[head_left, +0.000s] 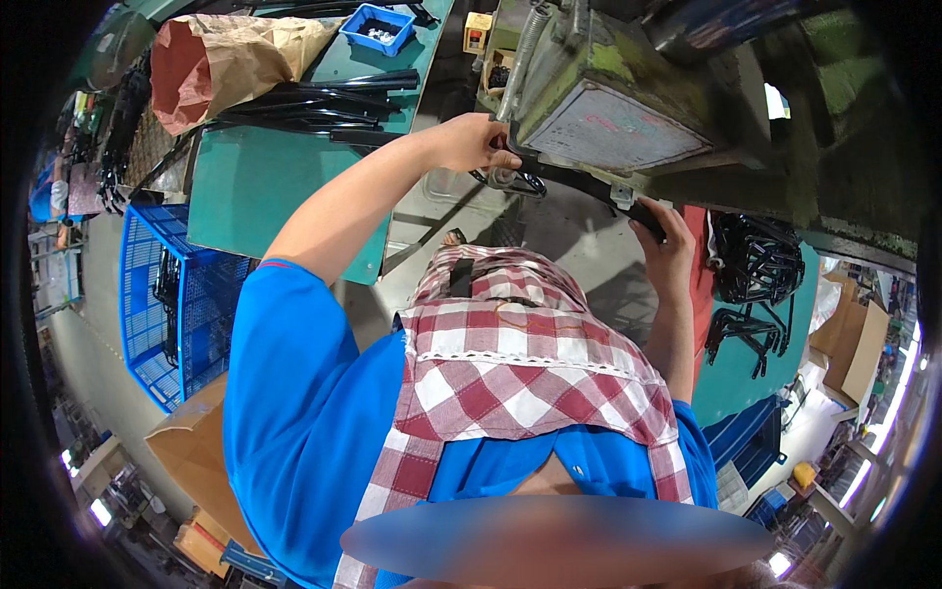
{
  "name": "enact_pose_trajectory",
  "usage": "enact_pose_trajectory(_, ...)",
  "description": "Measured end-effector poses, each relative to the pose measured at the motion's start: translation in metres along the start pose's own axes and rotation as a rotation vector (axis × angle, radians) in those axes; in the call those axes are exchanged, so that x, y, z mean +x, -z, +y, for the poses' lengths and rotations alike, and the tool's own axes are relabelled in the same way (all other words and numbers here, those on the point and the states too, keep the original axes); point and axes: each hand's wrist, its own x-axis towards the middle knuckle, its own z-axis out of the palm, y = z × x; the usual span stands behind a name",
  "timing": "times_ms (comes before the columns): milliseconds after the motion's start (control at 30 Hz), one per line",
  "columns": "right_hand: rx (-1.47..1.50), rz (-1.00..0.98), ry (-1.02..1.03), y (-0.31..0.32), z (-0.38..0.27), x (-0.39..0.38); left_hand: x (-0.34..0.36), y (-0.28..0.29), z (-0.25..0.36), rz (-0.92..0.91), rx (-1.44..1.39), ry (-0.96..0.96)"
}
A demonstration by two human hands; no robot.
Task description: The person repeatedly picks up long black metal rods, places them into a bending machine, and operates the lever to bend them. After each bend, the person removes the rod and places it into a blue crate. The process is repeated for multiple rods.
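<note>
Below the head of a worn green machine (613, 123), both my hands are on a dark black bar or tube (574, 179) that runs across in front of me. My left hand (478, 144) has its fingers wrapped round the left part, beside a coiled spring. My right hand (667, 236) curls over the right part, thumb and fingers closed on it. A small pale metal block (621, 196) sits at the bar between my hands, nearer the right. A bent black metal loop (530, 185) shows below my left hand. The machine hides much of the bar's far side.
At left, a green table (260, 196) bears black tubes (314, 106), a brown paper sack (231, 64) and a blue tray (377, 29) of small parts. Blue crates (147, 304) stand below. Bent black metal parts (756, 260) lie on another green table (731, 378) at right.
</note>
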Motion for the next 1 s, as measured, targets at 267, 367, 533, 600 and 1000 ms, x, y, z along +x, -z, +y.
enact_pose_trajectory(267, 0.099, 0.038, -0.106, 0.001, 0.017, -0.014, 0.015, -0.003, 0.016, -0.048, 0.032, 0.079)
enact_pose_trajectory(367, 0.104, 0.07, -0.122, -0.001, 0.019, -0.011, 0.013, 0.012, 0.05, -0.154, -0.164, 0.176)
enact_pose_trajectory(533, 0.116, 0.1, 0.019, -0.02, 0.053, -0.007, 0.005, 0.018, 0.022, -0.233, -0.116, 0.021)
enact_pose_trajectory(600, 0.201, 0.087, -0.003, -0.015, 0.051, -0.003, 0.015, 0.005, 0.007, -0.212, -0.175, 0.073)
enact_pose_trajectory(1000, 0.45, 0.013, -0.083, -0.018, 0.046, 0.006, 0.014, 0.004, 0.017, -0.134, -0.011, 0.027)
